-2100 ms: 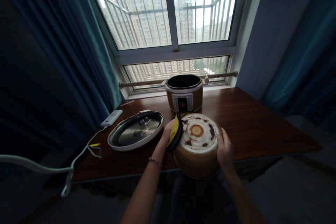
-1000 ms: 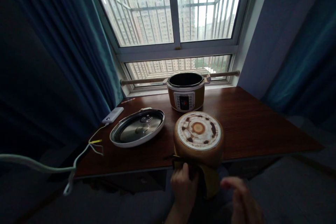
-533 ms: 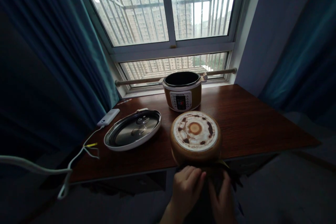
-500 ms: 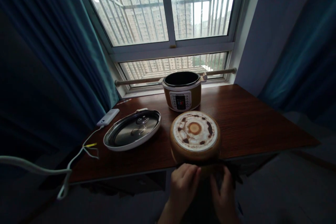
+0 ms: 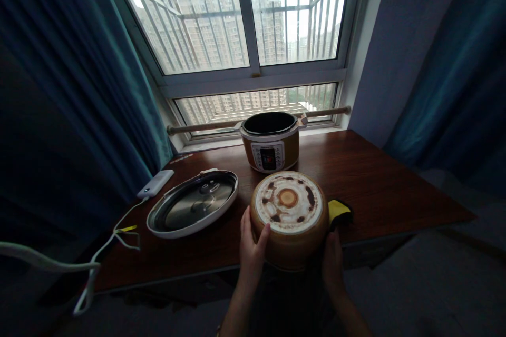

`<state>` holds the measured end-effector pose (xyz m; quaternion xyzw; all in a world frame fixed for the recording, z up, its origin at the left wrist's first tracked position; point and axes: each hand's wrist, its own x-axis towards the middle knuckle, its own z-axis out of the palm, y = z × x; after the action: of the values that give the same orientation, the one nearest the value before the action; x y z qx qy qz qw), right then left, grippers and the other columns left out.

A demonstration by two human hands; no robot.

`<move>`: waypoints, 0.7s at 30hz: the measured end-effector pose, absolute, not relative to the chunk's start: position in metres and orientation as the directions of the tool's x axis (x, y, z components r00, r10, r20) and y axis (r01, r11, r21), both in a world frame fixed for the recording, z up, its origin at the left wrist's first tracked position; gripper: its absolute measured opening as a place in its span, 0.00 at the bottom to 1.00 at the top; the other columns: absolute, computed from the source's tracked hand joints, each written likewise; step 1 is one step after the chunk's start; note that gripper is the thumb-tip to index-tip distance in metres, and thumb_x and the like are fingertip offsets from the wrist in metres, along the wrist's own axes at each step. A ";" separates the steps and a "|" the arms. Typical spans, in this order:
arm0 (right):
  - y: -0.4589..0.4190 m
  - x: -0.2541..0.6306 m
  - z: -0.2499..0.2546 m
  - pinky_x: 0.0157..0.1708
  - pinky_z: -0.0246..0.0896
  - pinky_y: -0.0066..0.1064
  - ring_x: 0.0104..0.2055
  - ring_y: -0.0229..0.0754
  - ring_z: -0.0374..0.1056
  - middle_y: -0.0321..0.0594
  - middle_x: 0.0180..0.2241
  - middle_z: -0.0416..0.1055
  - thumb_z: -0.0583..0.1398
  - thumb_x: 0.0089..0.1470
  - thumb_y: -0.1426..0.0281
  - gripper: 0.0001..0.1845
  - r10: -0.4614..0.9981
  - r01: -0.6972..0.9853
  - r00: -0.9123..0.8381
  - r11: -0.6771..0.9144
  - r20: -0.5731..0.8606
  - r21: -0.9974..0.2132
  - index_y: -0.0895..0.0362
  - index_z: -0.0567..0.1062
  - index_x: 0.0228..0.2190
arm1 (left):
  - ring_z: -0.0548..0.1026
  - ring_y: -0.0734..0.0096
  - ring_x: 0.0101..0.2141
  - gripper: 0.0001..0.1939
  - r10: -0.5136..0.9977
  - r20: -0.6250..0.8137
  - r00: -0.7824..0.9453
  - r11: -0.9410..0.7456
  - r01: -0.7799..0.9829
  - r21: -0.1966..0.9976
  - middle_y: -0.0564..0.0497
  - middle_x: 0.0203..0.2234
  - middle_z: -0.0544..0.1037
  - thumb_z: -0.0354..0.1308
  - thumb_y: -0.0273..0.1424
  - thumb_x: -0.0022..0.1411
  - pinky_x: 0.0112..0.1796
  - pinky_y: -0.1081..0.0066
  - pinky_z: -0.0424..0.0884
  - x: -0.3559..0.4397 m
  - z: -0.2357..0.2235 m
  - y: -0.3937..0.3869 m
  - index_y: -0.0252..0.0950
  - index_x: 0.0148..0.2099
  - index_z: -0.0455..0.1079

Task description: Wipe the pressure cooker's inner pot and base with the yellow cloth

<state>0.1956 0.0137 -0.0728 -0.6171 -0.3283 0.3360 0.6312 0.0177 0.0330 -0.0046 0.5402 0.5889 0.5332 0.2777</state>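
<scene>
An inner pot (image 5: 290, 253) stands upside down near the table's front edge, its tan base marked with white and dark brown stains. My left hand (image 5: 253, 247) grips the pot's left side, thumb toward the front and fingers along the wall. On the other side, my right hand (image 5: 332, 258) holds a yellow cloth with a black edge (image 5: 338, 211) against the pot's right wall; its fingers are partly in shadow. Behind the pot sits an open electric cooker (image 5: 290, 151) with a control panel on its front.
A cooker lid (image 5: 179, 229) lies inside-up to the left. Beyond it a white power strip (image 5: 157, 184) trails a white cable (image 5: 47, 263) over the table's left edge. A window (image 5: 253, 71) with a rail rises behind the wooden table (image 5: 379, 179), between blue curtains (image 5: 118, 63).
My hands have moved from below the pot to its two sides. The left now grips the wall, and the cloth's yellow side shows at the right. The view has shifted slightly.
</scene>
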 end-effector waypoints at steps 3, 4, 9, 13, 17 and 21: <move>0.021 0.195 -0.054 0.59 0.42 0.40 0.60 0.49 0.50 0.52 0.58 0.55 0.46 0.54 0.48 0.39 0.774 -0.041 0.633 0.008 -0.020 -0.999 0.66 0.60 0.55 | 0.52 0.58 0.59 0.33 0.918 0.266 -0.295 -0.153 0.356 0.922 0.41 0.59 0.54 0.52 0.44 0.58 0.58 0.60 0.48 0.019 -0.004 0.033 0.33 0.61 0.50; 0.025 0.195 -0.046 0.59 0.43 0.42 0.60 0.50 0.51 0.52 0.57 0.56 0.47 0.54 0.49 0.38 0.763 0.000 0.646 0.035 0.027 -0.999 0.66 0.61 0.55 | 0.52 0.58 0.59 0.33 0.917 0.270 -0.293 -0.155 0.360 0.920 0.41 0.59 0.55 0.51 0.44 0.58 0.58 0.60 0.48 0.019 -0.004 0.032 0.33 0.61 0.50; 0.053 0.208 -0.005 0.58 0.43 0.46 0.58 0.50 0.54 0.50 0.55 0.62 0.49 0.55 0.55 0.29 0.809 0.235 0.463 0.283 0.363 -0.930 0.62 0.69 0.49 | 0.53 0.57 0.59 0.34 0.920 0.268 -0.287 -0.151 0.370 0.917 0.41 0.59 0.55 0.52 0.44 0.57 0.58 0.58 0.49 0.018 -0.002 0.032 0.33 0.61 0.51; 0.090 0.228 0.021 0.56 0.50 0.44 0.54 0.48 0.60 0.47 0.51 0.66 0.51 0.55 0.58 0.24 0.888 0.242 0.205 0.361 0.412 -0.900 0.58 0.72 0.47 | 0.52 0.58 0.59 0.34 0.918 0.266 -0.294 -0.134 0.401 0.906 0.41 0.60 0.54 0.51 0.44 0.58 0.58 0.59 0.48 0.018 0.000 0.030 0.32 0.61 0.50; 0.137 0.242 0.046 0.53 0.53 0.44 0.50 0.49 0.64 0.42 0.47 0.71 0.55 0.53 0.57 0.21 0.932 0.218 -0.148 0.358 0.332 -0.908 0.56 0.75 0.42 | 0.52 0.60 0.59 0.33 0.915 0.271 -0.300 -0.131 0.415 0.901 0.42 0.60 0.54 0.51 0.43 0.58 0.58 0.60 0.49 0.019 0.001 0.028 0.33 0.61 0.50; 0.180 0.241 0.057 0.50 0.58 0.41 0.45 0.46 0.68 0.40 0.42 0.74 0.60 0.48 0.60 0.19 0.897 0.066 -0.430 0.143 0.101 -0.987 0.57 0.75 0.40 | 0.53 0.59 0.59 0.32 0.910 0.282 -0.303 -0.140 0.416 0.899 0.42 0.59 0.55 0.50 0.43 0.59 0.58 0.60 0.50 0.019 0.001 0.028 0.33 0.61 0.51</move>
<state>0.2411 0.1804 0.0570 -0.3700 -0.6509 0.5400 0.3845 0.0192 0.0285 0.0006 0.5416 0.6123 0.5259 0.2350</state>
